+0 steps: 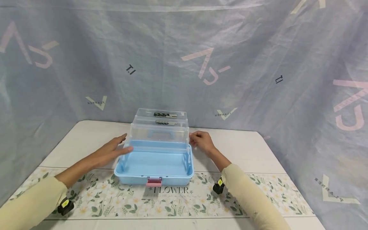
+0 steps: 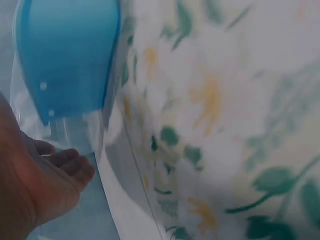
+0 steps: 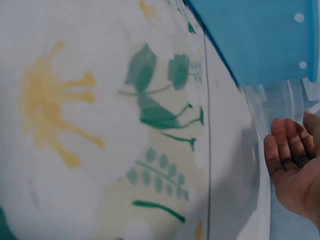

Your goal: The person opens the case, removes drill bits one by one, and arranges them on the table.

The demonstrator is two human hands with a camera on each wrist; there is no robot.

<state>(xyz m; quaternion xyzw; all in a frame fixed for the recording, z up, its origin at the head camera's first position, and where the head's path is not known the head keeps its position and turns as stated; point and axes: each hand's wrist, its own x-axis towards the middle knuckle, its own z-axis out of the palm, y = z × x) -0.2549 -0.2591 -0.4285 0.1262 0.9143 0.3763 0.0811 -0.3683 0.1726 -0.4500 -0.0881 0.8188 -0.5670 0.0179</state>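
A light blue storage box (image 1: 156, 163) with a pink latch (image 1: 154, 182) stands open on the table, its clear tiered trays (image 1: 159, 132) raised in steps at the back. Dark-and-silver drill-bit-like pieces (image 1: 165, 115) lie in the upper tiers. My left hand (image 1: 115, 148) is at the box's left side, fingers extended and thumb stretched over the clear tray's front edge. At the right side, my right hand (image 1: 202, 140) has its fingers bent, thumb and index fingertips right at the clear tray's edge; I cannot tell whether they pinch it.
The box rests partly on a floral runner (image 1: 175, 204) across the white table (image 1: 230, 147). A grey-blue printed curtain (image 1: 161, 64) hangs close behind the table and along its sides. Each sleeved wrist carries a small black camera (image 1: 218, 187).
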